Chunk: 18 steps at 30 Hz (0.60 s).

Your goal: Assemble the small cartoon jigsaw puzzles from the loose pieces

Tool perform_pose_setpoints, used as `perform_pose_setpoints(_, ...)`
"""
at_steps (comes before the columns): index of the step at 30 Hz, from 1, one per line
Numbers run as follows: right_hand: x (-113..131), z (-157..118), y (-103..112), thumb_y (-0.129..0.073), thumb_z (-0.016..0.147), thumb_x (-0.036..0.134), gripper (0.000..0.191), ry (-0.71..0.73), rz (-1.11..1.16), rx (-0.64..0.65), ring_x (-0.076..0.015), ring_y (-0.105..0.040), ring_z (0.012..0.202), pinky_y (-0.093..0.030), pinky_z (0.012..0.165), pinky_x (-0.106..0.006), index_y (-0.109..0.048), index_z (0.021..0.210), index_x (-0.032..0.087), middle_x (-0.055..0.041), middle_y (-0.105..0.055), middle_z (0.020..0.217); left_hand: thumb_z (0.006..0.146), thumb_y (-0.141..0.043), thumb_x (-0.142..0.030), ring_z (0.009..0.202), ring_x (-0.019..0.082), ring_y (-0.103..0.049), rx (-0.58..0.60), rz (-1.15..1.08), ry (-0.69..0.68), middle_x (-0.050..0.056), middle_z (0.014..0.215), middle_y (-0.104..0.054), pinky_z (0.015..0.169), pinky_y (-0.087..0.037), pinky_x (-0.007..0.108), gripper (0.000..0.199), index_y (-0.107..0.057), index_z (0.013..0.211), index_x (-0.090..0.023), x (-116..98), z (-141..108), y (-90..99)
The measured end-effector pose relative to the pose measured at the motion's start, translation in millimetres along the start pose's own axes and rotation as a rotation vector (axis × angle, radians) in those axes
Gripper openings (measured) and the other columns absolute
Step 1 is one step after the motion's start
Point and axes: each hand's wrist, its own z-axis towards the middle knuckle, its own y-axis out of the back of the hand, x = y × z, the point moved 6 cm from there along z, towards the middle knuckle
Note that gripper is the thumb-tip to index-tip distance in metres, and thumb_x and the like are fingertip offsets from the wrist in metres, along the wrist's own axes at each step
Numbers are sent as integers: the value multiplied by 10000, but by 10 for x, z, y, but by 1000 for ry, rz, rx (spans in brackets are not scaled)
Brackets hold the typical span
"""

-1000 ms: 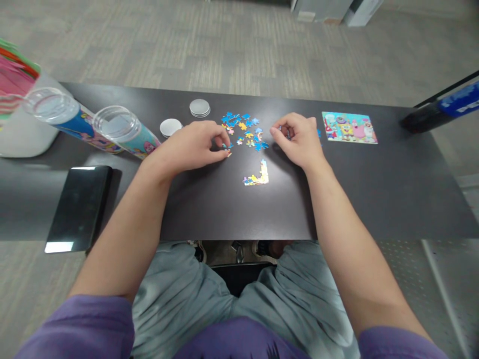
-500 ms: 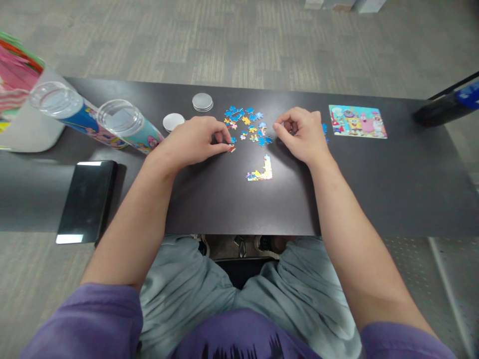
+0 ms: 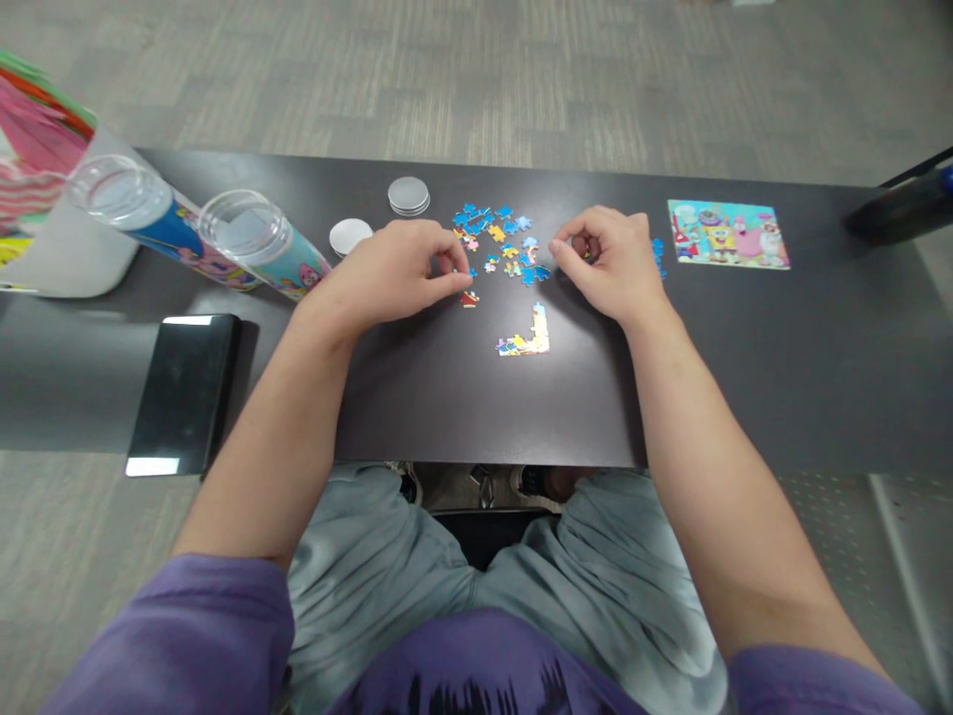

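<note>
My left hand [image 3: 417, 268] is at the left side of a loose pile of puzzle pieces [image 3: 497, 232], its thumb and index finger slightly apart. Just below those fingertips a red puzzle piece [image 3: 469, 299] lies on the table. At the pile's right side my right hand [image 3: 607, 260] is closed, thumb and index tips together; whatever is between them is hidden. Nearer to me, between the hands, lies a joined L-shaped corner of the puzzle [image 3: 527, 340]. More blue pieces [image 3: 658, 256] show beyond my right hand.
A picture card [image 3: 728, 235] lies at the right on the dark table [image 3: 781, 377], with a dark bottle [image 3: 900, 209] past it. At the left are two clear-topped tubes [image 3: 179, 238] [image 3: 275, 248], white discs [image 3: 349, 236], a black tablet-like device [image 3: 185, 392] and a white bin [image 3: 96, 253].
My left fingers have let go of the red puzzle piece, which now lies free below them. My right hand keeps its pinch beside the pile. The whole view has shifted slightly.
</note>
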Motion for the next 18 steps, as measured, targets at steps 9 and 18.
perform_pose_setpoints(9,96,-22,15,-712,1150,419,147,40,-1,3,-342,-719,934,-472,1068,-626,-714,1033,329,-54,-735,912,1260,-467,-311,1528,356,-767,-284,87,44,149,1597,-833,1389,-590,562,398,-791,1492,-292,132,37,-20)
perform_pose_setpoints(18,78,-5,-9,-720,1113,428,143,40,6,-7,-334,-683,913,-459,1045,-575,-713,1028,314,-42,-655,881,1252,-504,-246,1613,455,-696,-204,252,27,202,1652,-800,1487,-524,733,496,-873,1582,-222,47,60,-210)
